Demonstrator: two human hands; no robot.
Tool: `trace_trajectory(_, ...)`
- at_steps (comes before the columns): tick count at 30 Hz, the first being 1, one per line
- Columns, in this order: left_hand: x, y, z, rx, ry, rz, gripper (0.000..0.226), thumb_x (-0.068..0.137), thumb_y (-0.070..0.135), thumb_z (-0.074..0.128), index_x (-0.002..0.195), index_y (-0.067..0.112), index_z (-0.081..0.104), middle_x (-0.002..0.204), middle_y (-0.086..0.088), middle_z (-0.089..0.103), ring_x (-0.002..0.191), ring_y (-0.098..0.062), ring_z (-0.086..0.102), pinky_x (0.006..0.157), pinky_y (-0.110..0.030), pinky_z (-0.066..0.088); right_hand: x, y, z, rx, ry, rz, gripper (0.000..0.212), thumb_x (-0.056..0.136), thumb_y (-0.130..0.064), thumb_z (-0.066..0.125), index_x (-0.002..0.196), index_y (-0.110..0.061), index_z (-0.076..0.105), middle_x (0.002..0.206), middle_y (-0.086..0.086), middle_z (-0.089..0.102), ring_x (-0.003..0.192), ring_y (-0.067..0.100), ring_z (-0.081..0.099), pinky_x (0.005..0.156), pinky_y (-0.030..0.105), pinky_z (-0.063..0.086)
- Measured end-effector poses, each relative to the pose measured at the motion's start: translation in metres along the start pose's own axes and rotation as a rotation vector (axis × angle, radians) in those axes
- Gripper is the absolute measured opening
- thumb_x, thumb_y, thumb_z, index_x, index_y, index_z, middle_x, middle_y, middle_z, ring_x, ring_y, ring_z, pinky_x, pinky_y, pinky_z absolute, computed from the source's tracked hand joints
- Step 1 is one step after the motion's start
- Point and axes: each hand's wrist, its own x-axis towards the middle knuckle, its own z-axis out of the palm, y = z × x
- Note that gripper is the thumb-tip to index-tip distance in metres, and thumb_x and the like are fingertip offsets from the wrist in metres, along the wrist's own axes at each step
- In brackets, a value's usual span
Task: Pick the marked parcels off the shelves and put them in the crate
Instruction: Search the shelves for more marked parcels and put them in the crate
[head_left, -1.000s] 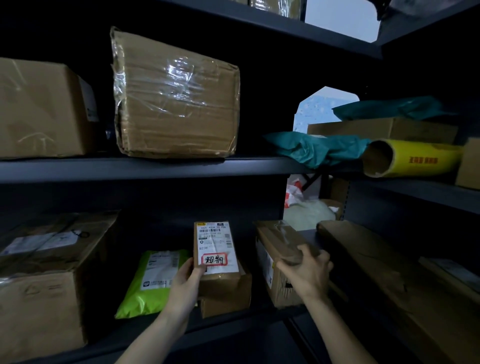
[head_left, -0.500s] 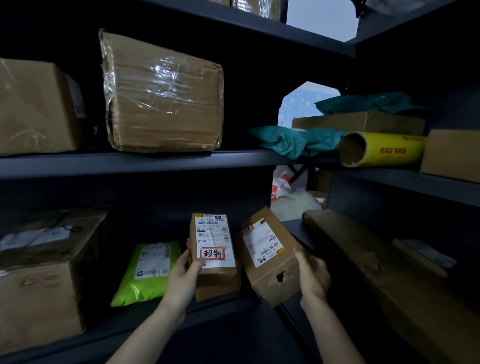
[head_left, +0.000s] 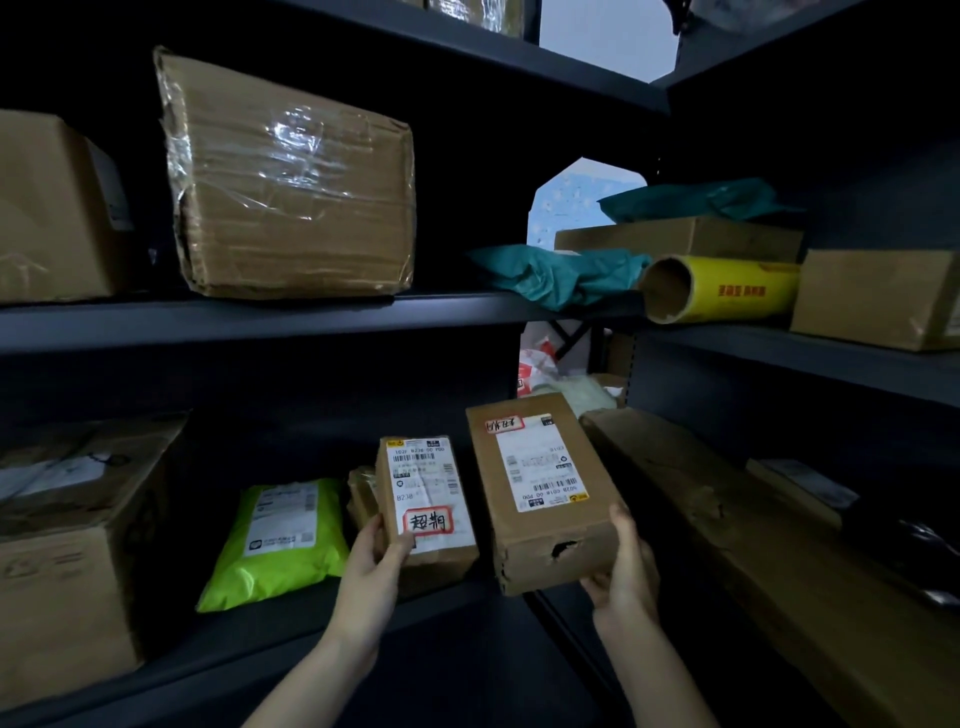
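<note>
Head-camera view: two marked parcels are held side by side just in front of the lower shelf (head_left: 311, 618). The smaller parcel (head_left: 423, 499), with a red-bordered handwritten tag low on its label, is gripped at its lower left corner by the left hand (head_left: 371, 569), thumb on the front face, fingers closed behind it. The larger parcel (head_left: 543, 486), its red-bordered tag at the upper left and a torn hole in its near end, is cupped from below at its right corner by the right hand (head_left: 623, 569), fingers closed around the edge. Each parcel's long axis runs away from the wrist, upward and toward the shelf, so each hand sits at the near end of its own box and neither has to cross over. Compared with half a second earlier, the larger parcel has been turned from a tilted pose to nearly parallel with the smaller one, its label now facing up, and both have been drawn slightly clear of the shelf. A green mailer (head_left: 280, 540) lies to the left on the shelf, apart from both hands. No crate is in view, so the carry direction cannot be told.
</note>
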Motion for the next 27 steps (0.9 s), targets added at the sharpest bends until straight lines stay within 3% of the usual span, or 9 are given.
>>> trace_trajectory(3, -0.001, 0.009, -0.001, -0.090, -0.035, -0.012, 0.053, 0.093, 0.019, 0.055, 0.143, 0.017, 0.036, 0.127, -0.001, 0.057, 0.119, -0.020, 0.053, 0.110, -0.042, 0.035, -0.009, -0.003, 0.005, 0.059, -0.091, 0.058, 0.034, 0.082, -0.040, 0.063, 0.109, -0.021, 0.056, 0.098, 0.008, 0.062, 0.086, 0.021, 0.059, 0.064, 0.034, 0.049)
trace_trajectory(5, -0.001, 0.013, -0.007, -0.127, -0.059, -0.007, 0.050, 0.093, 0.018, 0.054, 0.141, 0.018, 0.039, 0.129, -0.002, 0.058, 0.119, -0.021, 0.055, 0.109, -0.046, 0.037, -0.016, -0.002, 0.008, 0.077, -0.147, 0.087, 0.026, 0.083, -0.040, 0.062, 0.101, -0.022, 0.060, 0.097, 0.009, 0.062, 0.086, 0.022, 0.060, 0.063, 0.035, 0.049)
trace_trajectory(8, -0.002, 0.020, -0.026, -0.156, -0.086, -0.003, 0.041, 0.093, 0.016, 0.052, 0.134, 0.019, 0.046, 0.116, -0.002, 0.069, 0.099, -0.015, 0.067, 0.083, -0.035, 0.056, -0.024, 0.002, 0.013, 0.043, -0.225, 0.110, 0.015, 0.084, -0.037, 0.061, 0.094, -0.026, 0.060, 0.097, 0.010, 0.061, 0.091, 0.025, 0.058, 0.071, 0.039, 0.050)
trace_trajectory(10, -0.003, 0.024, -0.044, -0.166, -0.080, -0.006, 0.038, 0.093, 0.014, 0.052, 0.130, 0.022, 0.047, 0.099, 0.005, 0.074, 0.085, -0.008, 0.071, 0.067, -0.027, 0.056, -0.029, 0.007, 0.019, -0.002, -0.262, 0.112, 0.020, 0.086, -0.033, 0.058, 0.103, -0.023, 0.059, 0.098, 0.010, 0.060, 0.092, 0.024, 0.057, 0.081, 0.040, 0.047)
trace_trajectory(13, -0.003, 0.033, -0.078, -0.181, -0.059, -0.037, 0.050, 0.090, 0.014, 0.056, 0.138, 0.020, 0.042, 0.106, 0.000, 0.071, 0.098, -0.016, 0.066, 0.083, -0.037, 0.051, -0.039, 0.017, 0.032, -0.073, -0.335, 0.112, 0.019, 0.089, -0.028, 0.054, 0.106, -0.022, 0.058, 0.100, 0.008, 0.059, 0.093, 0.021, 0.055, 0.093, 0.037, 0.041)
trace_trajectory(16, -0.004, 0.045, -0.115, -0.151, -0.074, -0.049, 0.051, 0.089, 0.015, 0.057, 0.139, 0.019, 0.043, 0.114, -0.006, 0.069, 0.107, -0.022, 0.063, 0.088, -0.039, 0.050, -0.052, 0.035, 0.044, -0.142, -0.415, 0.113, 0.022, 0.090, -0.023, 0.049, 0.111, -0.019, 0.056, 0.100, 0.004, 0.061, 0.093, 0.015, 0.054, 0.099, 0.031, 0.035)
trace_trajectory(21, -0.013, 0.062, -0.171, -0.120, -0.080, -0.174, 0.035, 0.088, 0.013, 0.059, 0.119, 0.030, 0.056, 0.101, -0.001, 0.075, 0.102, -0.020, 0.065, 0.084, -0.037, 0.050, -0.088, 0.054, 0.056, -0.278, -0.551, 0.078, 0.040, 0.084, -0.004, 0.040, 0.112, -0.025, 0.060, 0.100, -0.004, 0.074, 0.098, 0.013, 0.063, 0.080, 0.028, 0.044)
trace_trajectory(24, -0.025, 0.076, -0.193, -0.120, -0.071, -0.288, 0.031, 0.086, 0.012, 0.060, 0.111, 0.030, 0.060, 0.100, -0.002, 0.075, 0.100, -0.021, 0.066, 0.083, -0.037, 0.049, -0.115, 0.047, 0.064, -0.414, -0.599, 0.099, 0.046, 0.079, -0.008, 0.045, 0.112, -0.037, 0.061, 0.106, -0.008, 0.073, 0.098, 0.012, 0.068, 0.076, 0.029, 0.048)
trace_trajectory(27, -0.045, 0.098, -0.212, -0.141, -0.075, -0.397, 0.025, 0.087, 0.010, 0.059, 0.106, 0.026, 0.061, 0.099, 0.000, 0.076, 0.096, -0.020, 0.068, 0.086, -0.038, 0.048, -0.148, 0.032, 0.074, -0.473, -0.569, 0.182, 0.039, 0.083, -0.018, 0.060, 0.115, -0.040, 0.060, 0.107, -0.009, 0.072, 0.099, 0.012, 0.068, 0.073, 0.030, 0.051)
